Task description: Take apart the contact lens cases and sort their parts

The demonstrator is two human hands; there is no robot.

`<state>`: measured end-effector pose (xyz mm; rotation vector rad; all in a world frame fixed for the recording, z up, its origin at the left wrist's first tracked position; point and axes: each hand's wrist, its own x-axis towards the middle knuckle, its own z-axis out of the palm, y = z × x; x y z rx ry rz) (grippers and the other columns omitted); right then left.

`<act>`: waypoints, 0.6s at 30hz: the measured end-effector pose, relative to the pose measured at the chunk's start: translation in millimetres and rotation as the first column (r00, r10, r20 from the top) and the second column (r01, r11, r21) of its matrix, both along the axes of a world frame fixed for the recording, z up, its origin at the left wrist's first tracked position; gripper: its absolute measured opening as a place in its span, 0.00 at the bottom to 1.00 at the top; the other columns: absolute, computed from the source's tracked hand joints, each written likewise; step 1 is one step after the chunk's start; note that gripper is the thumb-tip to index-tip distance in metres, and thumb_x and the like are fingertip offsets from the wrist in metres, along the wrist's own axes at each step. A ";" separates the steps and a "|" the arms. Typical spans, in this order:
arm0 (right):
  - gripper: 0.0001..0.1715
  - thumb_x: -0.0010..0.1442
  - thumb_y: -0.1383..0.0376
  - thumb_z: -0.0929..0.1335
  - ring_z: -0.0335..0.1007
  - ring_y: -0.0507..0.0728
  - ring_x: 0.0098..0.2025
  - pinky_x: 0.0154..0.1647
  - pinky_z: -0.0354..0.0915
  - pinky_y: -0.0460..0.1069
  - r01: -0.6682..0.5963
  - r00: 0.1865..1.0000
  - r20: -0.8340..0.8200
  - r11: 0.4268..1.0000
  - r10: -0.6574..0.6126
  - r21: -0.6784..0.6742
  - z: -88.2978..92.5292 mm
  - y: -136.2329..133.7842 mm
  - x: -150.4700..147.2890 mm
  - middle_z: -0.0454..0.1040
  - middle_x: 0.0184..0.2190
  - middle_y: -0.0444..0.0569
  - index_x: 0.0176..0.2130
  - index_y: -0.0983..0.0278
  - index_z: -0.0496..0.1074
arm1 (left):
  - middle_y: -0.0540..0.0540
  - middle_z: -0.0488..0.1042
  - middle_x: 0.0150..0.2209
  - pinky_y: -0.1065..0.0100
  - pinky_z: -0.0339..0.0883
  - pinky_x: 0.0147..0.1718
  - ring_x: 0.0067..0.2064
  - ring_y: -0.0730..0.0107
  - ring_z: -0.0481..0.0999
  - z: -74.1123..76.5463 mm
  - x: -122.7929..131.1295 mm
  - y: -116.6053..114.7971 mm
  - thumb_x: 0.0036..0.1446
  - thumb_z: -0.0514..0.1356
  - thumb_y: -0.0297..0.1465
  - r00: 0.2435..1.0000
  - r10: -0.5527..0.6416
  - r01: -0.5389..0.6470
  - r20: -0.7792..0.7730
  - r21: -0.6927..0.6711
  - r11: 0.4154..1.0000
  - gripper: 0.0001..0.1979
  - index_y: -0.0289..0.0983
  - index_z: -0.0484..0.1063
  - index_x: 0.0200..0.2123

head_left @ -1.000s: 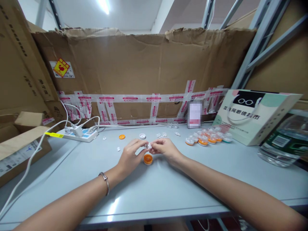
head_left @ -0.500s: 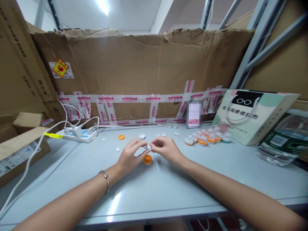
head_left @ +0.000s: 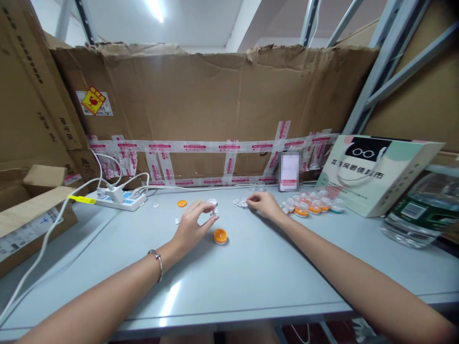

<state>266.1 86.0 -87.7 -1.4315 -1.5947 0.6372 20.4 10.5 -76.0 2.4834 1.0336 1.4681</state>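
Grey table (head_left: 251,282): smooth and glossy, with a streak of ceiling light on it. My bare forearms come in across it from 7 and 5 o'clock.
Bracelet (head_left: 158,262): thin metal, on my left wrist.
Orange cap (head_left: 220,236): lies flat at 12 o'clock, just beside my left fingertips and touching neither hand. It is round, so it has no long axis.
Left hand (head_left: 190,227): at 11 o'clock, thumb and fingertips pinched together on the small clear piece (head_left: 214,212).
Small clear piece: held just above the table, beyond the orange cap. It is too small for me to tell which way it points.
Right hand (head_left: 263,203): at 1 o'clock, palm down, fingertips lowered onto the loose white parts (head_left: 239,202). I cannot tell whether they grip one.
Loose bits: an orange ring (head_left: 182,203) and a white cap (head_left: 212,201) lie beyond my left hand.
Round cases (head_left: 308,205): clustered at 1 o'clock, mostly orange-lidded, one teal. I cannot make out their contents.
Power strip (head_left: 120,200): at 10 o'clock, with white plugs and cables in it.
Cardboard box (head_left: 32,215): at 9 o'clock, flaps open.
Paper bag (head_left: 373,172): at 2 o'clock, printed with glasses, its inside hidden.
Bottle (head_left: 419,210): at 3 o'clock, clear, with a dark green label.
Cardboard wall (head_left: 215,105): taped along the table's far edge, with metal racking (head_left: 385,62) at its right.
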 end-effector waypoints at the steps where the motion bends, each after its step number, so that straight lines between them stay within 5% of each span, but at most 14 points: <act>1: 0.04 0.40 0.67 0.68 0.70 0.57 0.26 0.31 0.62 0.49 0.003 1.000 0.022 1.000 -0.003 0.003 -2.2 1.2 -0.2 0.70 0.14 0.44 0.18 0.64 0.72 | 0.47 0.71 0.33 0.67 0.66 0.36 0.35 0.70 0.70 0.1 0.1 -0.6 0.54 0.59 0.27 1.000 -0.004 0.004 0.001 -0.004 1.000 0.06 0.37 0.67 0.36; 8: 0.11 0.47 0.60 0.68 0.70 0.57 0.30 0.34 0.64 0.50 -0.044 0.998 0.058 0.997 0.040 0.060 7.5 -15.8 -21.3 0.75 0.24 0.49 0.27 0.66 0.74 | 0.48 0.69 0.33 0.67 0.66 0.36 0.36 0.70 0.69 1.8 -0.1 -4.5 0.54 0.58 0.25 1.000 -0.005 0.004 -0.027 -0.036 0.999 0.06 0.37 0.66 0.36; 14: 0.18 0.48 0.55 0.69 0.73 0.55 0.35 0.38 0.67 0.49 -0.453 0.872 -0.182 0.890 0.455 0.056 20.0 -67.8 -70.3 0.77 0.32 0.49 0.35 0.65 0.73 | 0.49 0.68 0.31 0.70 0.66 0.34 0.34 0.72 0.69 -0.1 1.3 -6.9 0.54 0.58 0.26 0.999 -0.019 0.015 -0.049 -0.077 0.997 0.03 0.36 0.67 0.34; 18: 0.15 0.50 0.56 0.68 0.73 0.56 0.36 0.39 0.67 0.51 -0.477 0.842 -0.243 0.875 0.481 0.081 21.0 -77.1 -78.5 0.77 0.32 0.50 0.34 0.66 0.73 | 0.48 0.69 0.33 0.69 0.67 0.35 0.35 0.71 0.70 -1.8 3.3 -7.6 0.55 0.58 0.26 0.997 -0.039 0.033 -0.066 -0.078 0.996 0.05 0.37 0.67 0.37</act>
